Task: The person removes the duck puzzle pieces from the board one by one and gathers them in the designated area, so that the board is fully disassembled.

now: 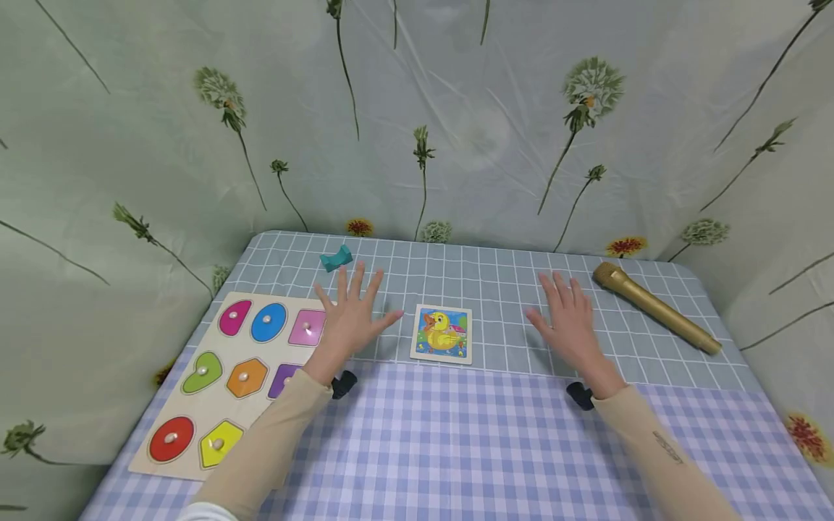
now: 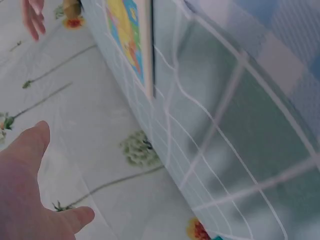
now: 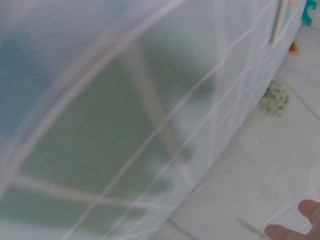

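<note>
My left hand is spread wide with straight fingers, between the shape board and the duck puzzle, holding nothing. On the other side, my right hand has its fingers stretched out too and grips nothing. Between the two hands lies a small square duck puzzle with a pale wooden frame; part of it also appears in the left wrist view. A wooden shape board with several colored knobbed pieces lies at the left, partly covered by my left forearm. Beyond my left fingertips sits a small teal piece.
A gold microphone lies slanted at the back right of the table. The table has a grey grid cloth at the back and a purple checked cloth in front. Floral curtain fabric hangs behind and at both sides.
</note>
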`<state>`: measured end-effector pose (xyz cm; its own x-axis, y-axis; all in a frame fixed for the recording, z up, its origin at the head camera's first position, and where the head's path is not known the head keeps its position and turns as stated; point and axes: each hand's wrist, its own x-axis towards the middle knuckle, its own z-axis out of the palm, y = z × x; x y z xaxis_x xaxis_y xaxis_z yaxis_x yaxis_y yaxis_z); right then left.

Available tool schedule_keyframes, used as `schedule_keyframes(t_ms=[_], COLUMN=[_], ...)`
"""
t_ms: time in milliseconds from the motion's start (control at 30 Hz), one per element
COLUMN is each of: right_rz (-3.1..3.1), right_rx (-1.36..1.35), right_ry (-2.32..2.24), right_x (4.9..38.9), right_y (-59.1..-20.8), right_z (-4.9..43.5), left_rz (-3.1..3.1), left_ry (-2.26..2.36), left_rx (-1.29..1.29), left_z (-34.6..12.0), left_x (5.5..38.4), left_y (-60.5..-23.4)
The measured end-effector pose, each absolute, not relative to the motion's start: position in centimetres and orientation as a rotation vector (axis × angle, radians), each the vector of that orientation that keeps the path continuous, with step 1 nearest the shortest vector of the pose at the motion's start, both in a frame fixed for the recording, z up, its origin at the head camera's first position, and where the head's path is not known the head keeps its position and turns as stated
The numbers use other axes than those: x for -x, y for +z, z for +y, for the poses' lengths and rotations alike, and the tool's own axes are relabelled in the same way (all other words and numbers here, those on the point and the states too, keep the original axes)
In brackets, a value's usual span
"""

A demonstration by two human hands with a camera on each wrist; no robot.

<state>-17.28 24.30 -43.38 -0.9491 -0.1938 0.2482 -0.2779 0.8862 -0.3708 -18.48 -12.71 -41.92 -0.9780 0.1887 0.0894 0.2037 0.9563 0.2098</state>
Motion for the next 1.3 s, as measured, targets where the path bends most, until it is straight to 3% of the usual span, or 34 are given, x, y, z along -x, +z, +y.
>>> schedule_keyframes(t_ms=[567, 1300], right_rz=[-2.763, -3.012], right_rx=[-0.96, -1.022], right_ry=[1.173, 0.926], right_x=[20.4, 21.6], right_y=[-43.4, -44.7], right_z=[13.7, 9.1], left_rz=[-3.011, -3.076], left_ry=[-0.628, -0.385], left_rx=[0.972, 1.023], left_z=[-9.0, -7.8], left_x=[16.1, 14.3], left_y=[-44.3, -45.4])
